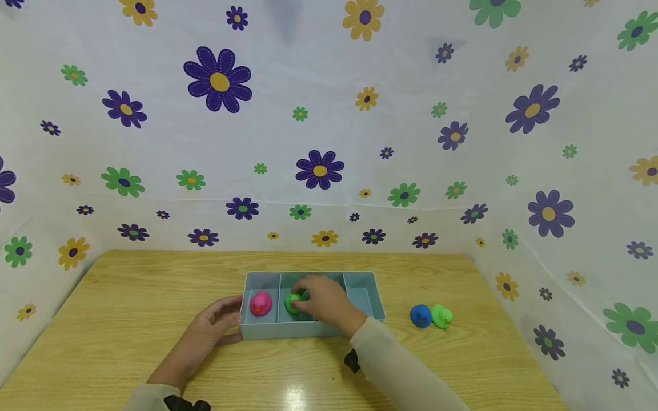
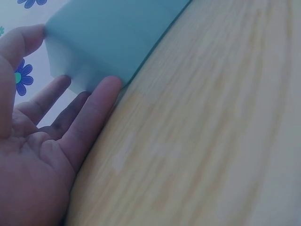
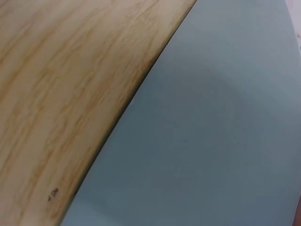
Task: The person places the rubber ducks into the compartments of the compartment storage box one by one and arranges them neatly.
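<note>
A pale blue divided box (image 1: pixel 277 330) with several compartments lies on the table. In its leftmost compartment sits a pink rubber duck (image 1: pixel 260 303). My right hand (image 1: pixel 325 299) reaches over the front wall and pinches a green rubber duck (image 1: pixel 291 304) down in the second compartment from the left, its fingers covering part of the duck. At the box's left end, my left hand (image 1: pixel 208 325) rests its extended fingertips against the outer wall; the left wrist view shows these fingers (image 2: pixel 101 101) touching the wall (image 2: pixel 113 42). The right wrist view is mostly filled by the front wall (image 3: pixel 197 122).
Right of the box, a blue rubber duck (image 1: pixel 421 315) and a light green rubber duck (image 1: pixel 441 316) stand side by side on the wooden table (image 1: pixel 154 285). A white flowered cloth (image 1: pixel 277 131) hangs behind the table and along both sides.
</note>
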The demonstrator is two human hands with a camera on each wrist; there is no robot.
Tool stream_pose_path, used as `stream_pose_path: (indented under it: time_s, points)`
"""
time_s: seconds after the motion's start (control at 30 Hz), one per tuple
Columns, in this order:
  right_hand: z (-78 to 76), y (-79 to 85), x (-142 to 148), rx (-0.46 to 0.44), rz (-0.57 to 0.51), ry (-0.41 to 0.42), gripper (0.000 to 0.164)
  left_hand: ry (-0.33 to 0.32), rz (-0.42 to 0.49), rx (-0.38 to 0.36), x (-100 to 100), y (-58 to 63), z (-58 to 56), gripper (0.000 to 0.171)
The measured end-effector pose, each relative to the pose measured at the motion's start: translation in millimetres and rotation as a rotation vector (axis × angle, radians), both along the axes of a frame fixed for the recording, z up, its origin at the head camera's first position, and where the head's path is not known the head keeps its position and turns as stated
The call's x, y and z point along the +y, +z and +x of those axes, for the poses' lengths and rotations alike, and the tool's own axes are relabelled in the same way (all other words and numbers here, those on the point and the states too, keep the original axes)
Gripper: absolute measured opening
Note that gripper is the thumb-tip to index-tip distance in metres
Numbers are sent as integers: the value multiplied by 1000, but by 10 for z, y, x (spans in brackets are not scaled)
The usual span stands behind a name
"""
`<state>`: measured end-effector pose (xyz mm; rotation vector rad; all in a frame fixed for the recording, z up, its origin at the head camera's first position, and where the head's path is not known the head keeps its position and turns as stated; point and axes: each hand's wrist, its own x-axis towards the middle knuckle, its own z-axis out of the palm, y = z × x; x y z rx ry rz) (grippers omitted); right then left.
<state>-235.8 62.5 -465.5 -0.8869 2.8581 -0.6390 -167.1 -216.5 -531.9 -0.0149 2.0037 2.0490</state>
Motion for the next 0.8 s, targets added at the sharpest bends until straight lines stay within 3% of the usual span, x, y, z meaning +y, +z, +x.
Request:
stream_pose_path:
  time_s: [0.37, 0.5, 0.63, 0.8]
  points:
    - [-7, 18, -14, -57, 18, -17, 24, 5, -4, 9, 9, -3, 0, 57]
    - [-5, 32, 1, -48, 13, -7, 32, 9, -6, 11, 3, -11, -4, 58]
    - [15, 67, 85, -17, -41, -2, 39, 11, -6, 9, -2, -20, 0, 59]
    - [35, 165, 344, 45, -159, -20, 36, 12, -5, 2, 10, -19, 2, 59]
